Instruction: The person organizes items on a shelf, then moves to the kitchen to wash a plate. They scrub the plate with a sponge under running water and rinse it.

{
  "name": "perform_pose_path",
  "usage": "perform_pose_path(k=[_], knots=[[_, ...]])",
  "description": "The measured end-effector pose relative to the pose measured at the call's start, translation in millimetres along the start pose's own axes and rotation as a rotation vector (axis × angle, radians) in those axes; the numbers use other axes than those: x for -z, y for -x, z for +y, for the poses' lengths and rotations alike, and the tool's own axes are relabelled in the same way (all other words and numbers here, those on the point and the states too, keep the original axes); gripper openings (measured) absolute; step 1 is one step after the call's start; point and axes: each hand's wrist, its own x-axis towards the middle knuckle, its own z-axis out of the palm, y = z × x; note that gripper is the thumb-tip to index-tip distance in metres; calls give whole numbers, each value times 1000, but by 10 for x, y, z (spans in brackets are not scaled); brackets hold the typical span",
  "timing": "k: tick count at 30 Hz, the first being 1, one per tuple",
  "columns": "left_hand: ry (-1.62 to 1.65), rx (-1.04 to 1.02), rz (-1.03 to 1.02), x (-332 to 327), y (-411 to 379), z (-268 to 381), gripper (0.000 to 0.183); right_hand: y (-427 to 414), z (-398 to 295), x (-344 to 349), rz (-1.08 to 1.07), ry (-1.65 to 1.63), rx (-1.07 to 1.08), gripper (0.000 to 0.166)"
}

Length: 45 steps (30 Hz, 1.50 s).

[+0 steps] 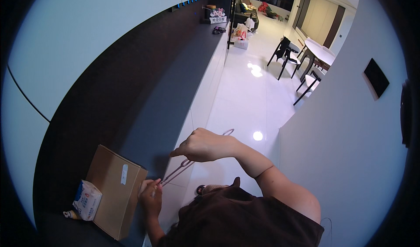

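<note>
My left hand [151, 194] pinches one end of a thin pinkish looped strand [177, 173], a cord or rod; the picture does not settle which. The strand runs doubled up to my right hand [205, 145], which is curled around it with the back of the hand towards me. A small loop of it shows beyond my right wrist. Both hands are at the front edge of a dark countertop [157, 106]. Close to my left hand lies a brown cardboard box [113, 188] with a small pale label.
A soft tissue pack [88, 201] leans on the box, beside a small yellowish item [72, 215]. Far along the counter stand a cartoon sign [218, 17] and a small dark item [219, 30]. Chairs [288, 55], a white table [320, 51] and bags [241, 33] stand beyond; a wall [328, 155] is right.
</note>
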Motion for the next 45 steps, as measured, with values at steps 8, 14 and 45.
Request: perform_pose_path(k=[8,14,45], knots=[[-153,-59,-238,32,41,84,12,-36,22,7,-29,-209,116,37],[-140,-66,-269,59,101,67,10,-90,122,-80,25,-303,182,33],[-221,218,413,1093,865,166,9,-798,220,-593,91,-56,-7,72]])
